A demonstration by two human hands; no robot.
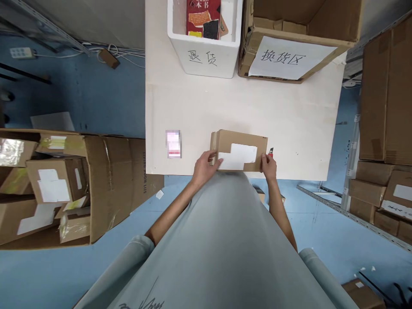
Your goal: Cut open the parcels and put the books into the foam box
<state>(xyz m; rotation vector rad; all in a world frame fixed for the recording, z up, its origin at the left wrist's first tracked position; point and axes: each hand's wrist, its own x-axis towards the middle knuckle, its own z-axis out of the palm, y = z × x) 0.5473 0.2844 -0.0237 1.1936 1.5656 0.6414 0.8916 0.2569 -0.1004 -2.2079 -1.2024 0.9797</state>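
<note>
A small brown cardboard box (243,139) with a white label (238,156) lies at the near edge of the table. My left hand (206,166) grips its left end, thumb over the front face and fingers at the side. At the box's right end is my right hand (269,166), closed around a red utility knife (271,152) whose dark blade points away from me. The fingertips of that hand also touch the box's right edge. To the left on the table lies a small card-like item (174,144), blurred out.
At the table's (309,120) far side stand a white foam bin (206,56) with a red book (202,19) and an open carton (349,45) with a handwritten sign. A large carton (112,184) of parcels sits on the left floor. Shelved boxes (375,107) line the right.
</note>
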